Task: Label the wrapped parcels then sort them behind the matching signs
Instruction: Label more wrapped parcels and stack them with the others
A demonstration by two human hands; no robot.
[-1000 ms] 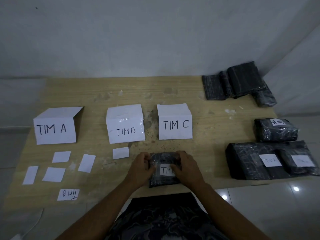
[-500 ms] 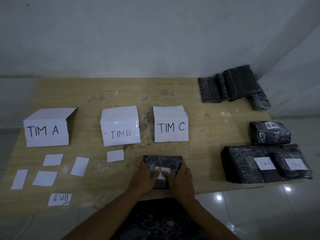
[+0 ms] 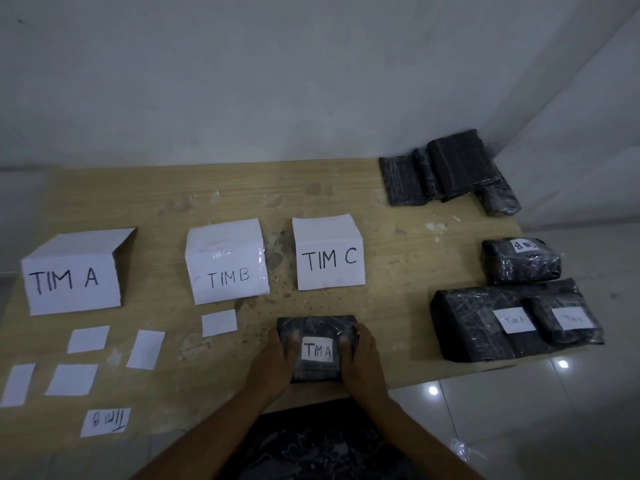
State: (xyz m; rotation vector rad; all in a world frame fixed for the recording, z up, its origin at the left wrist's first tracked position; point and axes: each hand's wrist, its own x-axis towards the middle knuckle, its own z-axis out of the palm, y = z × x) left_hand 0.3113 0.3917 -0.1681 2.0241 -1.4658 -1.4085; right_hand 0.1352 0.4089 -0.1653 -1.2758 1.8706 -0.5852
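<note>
A black wrapped parcel (image 3: 317,325) lies near the table's front edge, below the TIM C sign (image 3: 329,259). It bears a white label (image 3: 317,350) reading TIM A. My left hand (image 3: 273,362) grips its left side and my right hand (image 3: 363,362) grips its right side, thumbs on top beside the label. The TIM A sign (image 3: 69,282) stands at the left and the TIM B sign (image 3: 228,271) in the middle. No parcels lie behind the signs.
Several blank paper slips (image 3: 88,338) and one slip marked TIM B (image 3: 105,421) lie at the front left of the wooden table (image 3: 207,202). Labelled parcels (image 3: 467,327) (image 3: 521,261) sit at the right edge. Unlabelled parcels (image 3: 450,171) are piled at the back right.
The parcel was lowered onto the table. My thumbs, pressed together over the label half a second ago, have slid apart to its sides, uncovering the words TIM A.
</note>
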